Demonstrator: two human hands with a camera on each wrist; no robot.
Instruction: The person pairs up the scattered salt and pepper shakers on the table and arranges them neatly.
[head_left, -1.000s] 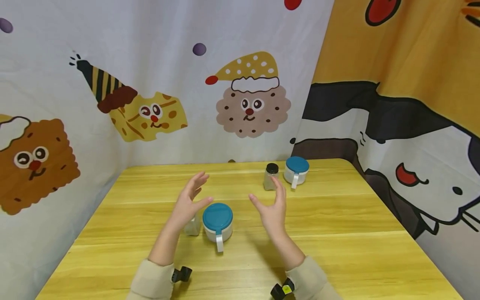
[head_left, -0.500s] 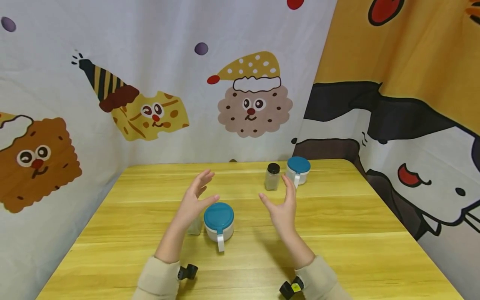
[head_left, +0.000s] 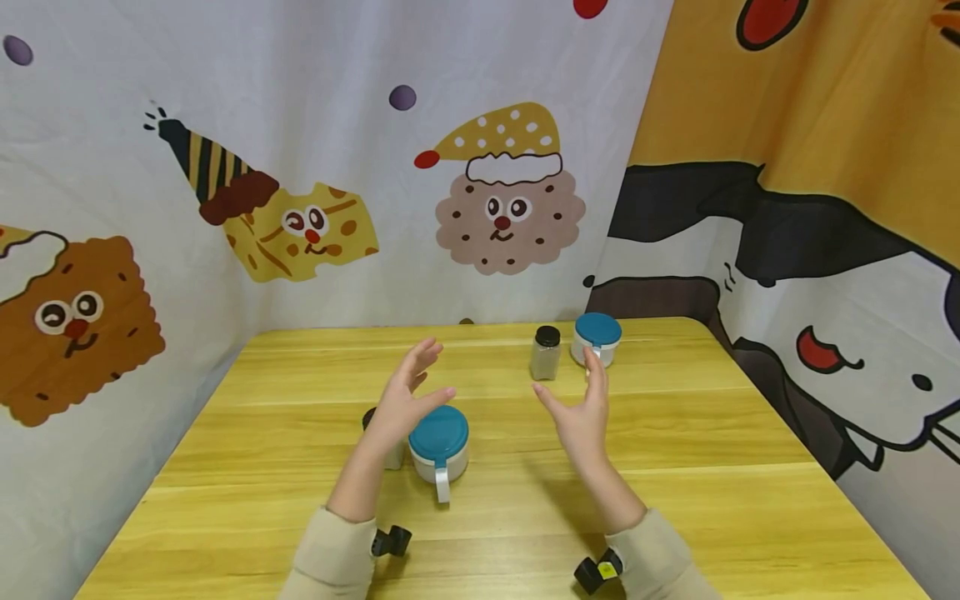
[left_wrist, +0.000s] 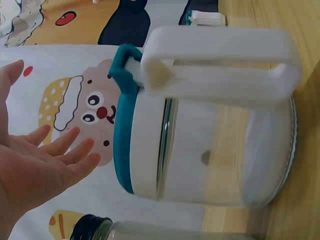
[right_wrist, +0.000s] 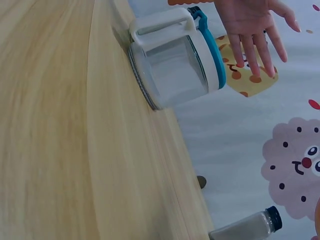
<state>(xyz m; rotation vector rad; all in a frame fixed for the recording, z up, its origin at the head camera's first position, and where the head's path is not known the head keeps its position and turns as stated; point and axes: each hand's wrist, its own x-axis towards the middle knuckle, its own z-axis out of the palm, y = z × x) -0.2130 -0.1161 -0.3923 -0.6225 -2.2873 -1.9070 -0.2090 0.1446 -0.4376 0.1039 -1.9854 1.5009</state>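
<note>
My left hand hovers over a squat clear jar with a blue lid and white handle. Its fingers and thumb are spread, with nothing between them. Partly behind that wrist stands a small glass bottle with a black cap. To the right of the jar, my right hand is raised in the air, thumb and fingers apart, holding nothing. The left palm faces the camera in the right wrist view. There, only a sliver of the right hand shows.
Towards the back right of the wooden table stand another black-capped bottle and a second blue-lidded jar, whose handle is partly behind my right fingers. A printed curtain hangs behind the table.
Both hands have drifted to the right, still raised and spread. The near bottle's black cap now shows beside the left wrist. The jars and bottles stay in place.
</note>
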